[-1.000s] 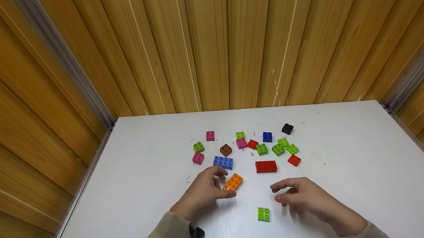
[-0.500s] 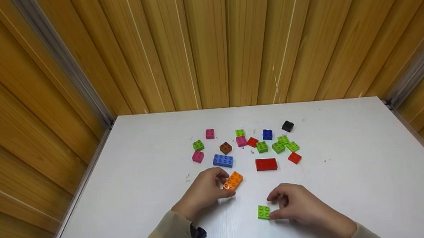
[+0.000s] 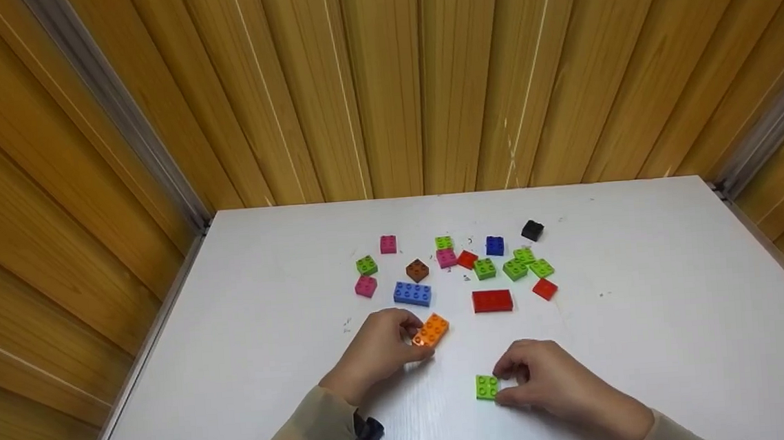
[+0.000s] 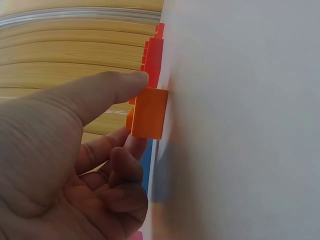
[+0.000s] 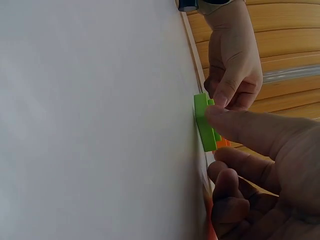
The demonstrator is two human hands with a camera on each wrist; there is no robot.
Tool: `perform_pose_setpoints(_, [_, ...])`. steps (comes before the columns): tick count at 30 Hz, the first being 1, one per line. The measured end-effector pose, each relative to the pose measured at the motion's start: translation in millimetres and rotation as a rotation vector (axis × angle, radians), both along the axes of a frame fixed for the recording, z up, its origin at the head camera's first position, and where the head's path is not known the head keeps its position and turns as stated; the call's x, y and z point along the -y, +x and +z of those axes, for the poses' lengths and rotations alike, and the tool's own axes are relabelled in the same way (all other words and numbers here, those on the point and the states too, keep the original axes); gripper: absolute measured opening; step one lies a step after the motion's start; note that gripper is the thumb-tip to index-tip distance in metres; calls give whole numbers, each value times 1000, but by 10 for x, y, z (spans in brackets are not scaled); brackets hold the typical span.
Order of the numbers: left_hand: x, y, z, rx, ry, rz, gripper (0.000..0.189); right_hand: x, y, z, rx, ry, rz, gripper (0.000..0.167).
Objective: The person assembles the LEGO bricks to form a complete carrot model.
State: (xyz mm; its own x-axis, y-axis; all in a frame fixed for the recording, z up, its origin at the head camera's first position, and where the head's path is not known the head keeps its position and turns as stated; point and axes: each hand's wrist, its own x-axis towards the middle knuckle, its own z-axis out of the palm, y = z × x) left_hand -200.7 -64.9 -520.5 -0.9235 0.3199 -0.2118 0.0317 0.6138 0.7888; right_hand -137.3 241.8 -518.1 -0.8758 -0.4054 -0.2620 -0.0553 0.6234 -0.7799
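Observation:
My left hand (image 3: pixel 378 345) holds an orange eight-stud toy brick (image 3: pixel 431 331) between thumb and fingers on the white table. In the left wrist view the thumb lies along the upper side of the orange brick (image 4: pixel 150 114), and the other fingers are curled below it. Nearer the front edge, my right hand (image 3: pixel 554 383) pinches a lime-green four-stud brick (image 3: pixel 486 387) at its right side. The right wrist view shows the thumb against the studded face of the green brick (image 5: pixel 202 122), with the index fingertip close to its lower end.
Behind the hands lie a blue long brick (image 3: pixel 412 293) and a red long brick (image 3: pixel 492 301). Further back several small bricks are scattered, among them a brown one (image 3: pixel 417 270) and a black one (image 3: pixel 533 230). A wood-patterned wall (image 3: pixel 383 89) borders the white table (image 3: pixel 263 256).
My right hand has moved left and nearer the front edge, its thumb and finger closing on the green brick. The left thumb and fingers have drawn in on the orange brick, which stays put.

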Motion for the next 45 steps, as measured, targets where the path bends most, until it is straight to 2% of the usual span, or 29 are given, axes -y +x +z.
perform_pose_setpoints(8, [-10,-20,13,-53,27,-20,34,-27,-17,32,-4,32,-3,24])
perform_pose_setpoints(16, [-20,-7,38,-100,62,26,35,8,-21,33,-46,62,-6,23])
perform_pose_setpoints(22, [-35,-12,49,-73,108,46,40,47,-49,43,-81,84,-1,22])
perform_pose_setpoints(30, [-38,5,59,-66,121,38,40,147,-184,69,-96,110,23,23])
perform_pose_setpoints(38, [-22,-10,40,-111,131,10,36,245,-385,74,-143,107,50,26])
perform_pose_setpoints(45, [1,-6,22,-95,177,-11,37,238,-445,39,-103,67,19,25])
